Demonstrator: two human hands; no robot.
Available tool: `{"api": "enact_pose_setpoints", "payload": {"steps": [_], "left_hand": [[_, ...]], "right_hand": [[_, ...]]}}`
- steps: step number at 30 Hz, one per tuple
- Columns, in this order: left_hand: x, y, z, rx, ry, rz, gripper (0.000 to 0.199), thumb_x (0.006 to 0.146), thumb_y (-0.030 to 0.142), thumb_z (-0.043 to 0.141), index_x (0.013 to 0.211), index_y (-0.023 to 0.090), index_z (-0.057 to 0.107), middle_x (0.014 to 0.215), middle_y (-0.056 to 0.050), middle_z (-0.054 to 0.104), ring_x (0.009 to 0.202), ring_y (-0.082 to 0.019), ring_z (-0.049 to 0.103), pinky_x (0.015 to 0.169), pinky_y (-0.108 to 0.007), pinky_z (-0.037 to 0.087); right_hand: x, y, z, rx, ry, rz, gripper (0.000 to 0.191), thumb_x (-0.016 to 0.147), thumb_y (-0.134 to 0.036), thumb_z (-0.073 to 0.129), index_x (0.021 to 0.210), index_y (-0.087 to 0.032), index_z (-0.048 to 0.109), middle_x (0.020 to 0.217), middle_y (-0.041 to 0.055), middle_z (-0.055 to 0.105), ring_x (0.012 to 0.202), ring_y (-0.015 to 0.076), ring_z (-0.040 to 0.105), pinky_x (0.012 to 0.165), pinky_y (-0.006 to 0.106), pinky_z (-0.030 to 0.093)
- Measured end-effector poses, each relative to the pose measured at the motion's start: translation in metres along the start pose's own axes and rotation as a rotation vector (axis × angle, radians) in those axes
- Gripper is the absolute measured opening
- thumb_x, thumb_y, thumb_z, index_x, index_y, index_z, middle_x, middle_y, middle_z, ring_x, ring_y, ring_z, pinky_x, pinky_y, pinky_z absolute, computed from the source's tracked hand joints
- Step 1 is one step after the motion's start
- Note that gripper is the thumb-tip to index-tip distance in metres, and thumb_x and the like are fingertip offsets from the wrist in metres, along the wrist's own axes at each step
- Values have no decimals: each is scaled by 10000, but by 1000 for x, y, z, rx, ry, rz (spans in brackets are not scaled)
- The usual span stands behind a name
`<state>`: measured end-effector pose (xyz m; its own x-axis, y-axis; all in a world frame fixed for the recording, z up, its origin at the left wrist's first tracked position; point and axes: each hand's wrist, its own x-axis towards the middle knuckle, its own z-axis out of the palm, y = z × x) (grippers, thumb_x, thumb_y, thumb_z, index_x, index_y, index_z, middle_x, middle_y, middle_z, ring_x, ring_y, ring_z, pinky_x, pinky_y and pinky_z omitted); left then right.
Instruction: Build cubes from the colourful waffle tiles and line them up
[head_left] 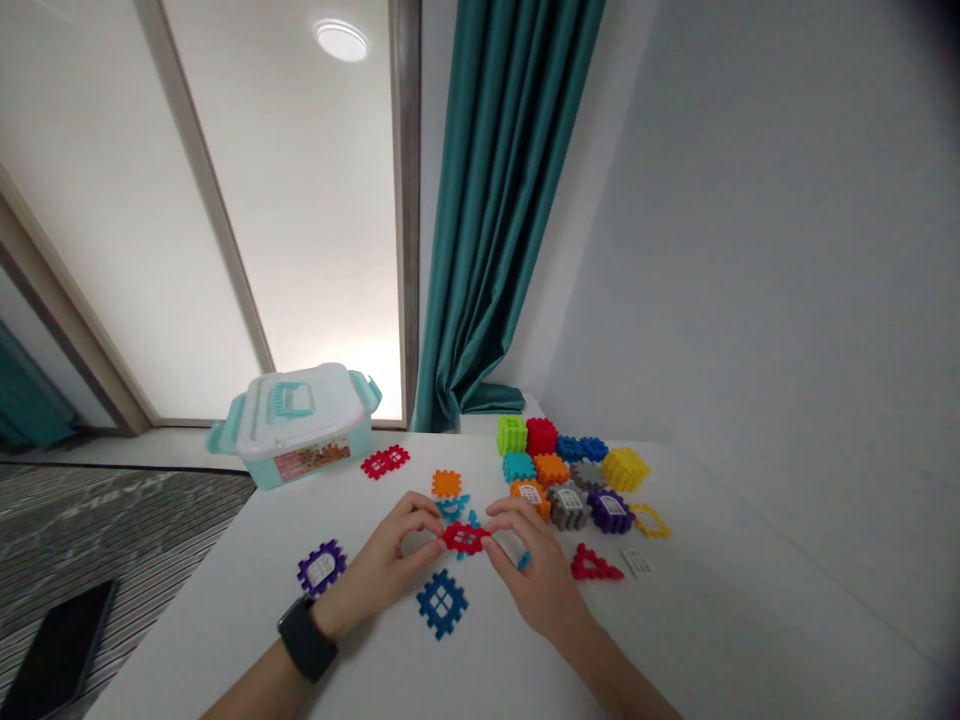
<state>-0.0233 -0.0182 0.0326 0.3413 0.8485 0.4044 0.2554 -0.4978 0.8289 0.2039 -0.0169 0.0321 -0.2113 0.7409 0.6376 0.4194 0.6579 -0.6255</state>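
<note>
A person's left hand [379, 572] and right hand [531, 578] pinch a flat red plastic waffle tile [463, 538] between them at the middle of a white bench [720, 620], its long axis running left to right and almost level. The fingers of both hands stand narrow, closed on the tile from opposite sides: the left fingers [420, 512] at its left end, the right fingers [501, 514] at its right end, with neither hand plainly nearer. Just behind the tile, on the far side, lie small teal triangle pieces [452, 508] and an orange square tile [446, 484]. A small teal piece [523, 561] sits by the right hand's fingertips. A blue square tile [442, 604] lies flat on the near side, below the gap between the wrists, and a purple tile with a white label [321, 568] lies left of the left hand. To the right, a red triangle frame [596, 565] rests beside a white paper label [637, 562] and a yellow frame [650, 520]. Farther right and beyond stand built-up cubes in green, red, blue, teal, orange, grey, yellow and purple [562, 470], packed closely together. Two joined red tiles [385, 461] lie near a lidded teal storage box [296, 428] at the far left, while a black phone [60, 650] rests on the striped carpet [112, 530] below the bench.
</note>
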Motion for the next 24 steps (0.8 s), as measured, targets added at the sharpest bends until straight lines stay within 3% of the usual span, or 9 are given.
{"api": "enact_pose_setpoints", "payload": {"steps": [10,24], "left_hand": [[1,-1,6,-192,-64,-110,436,921,594,608,779,190,690,1043,-77,609,959,-211,617,909,-389,504],[0,7,6,-213,-112,-139,418,929,575,606,781,196,701,1045,-73,613,911,-199,612,780,-343,528]], "right_hand": [[4,3,2,265,-28,270,310,931,-438,573,725,-209,612,945,69,637,881,198,626,697,289,546],[4,2,2,243,-56,286,321,949,-440,549,742,-206,621,944,66,629,859,192,625,680,287,555]]}}
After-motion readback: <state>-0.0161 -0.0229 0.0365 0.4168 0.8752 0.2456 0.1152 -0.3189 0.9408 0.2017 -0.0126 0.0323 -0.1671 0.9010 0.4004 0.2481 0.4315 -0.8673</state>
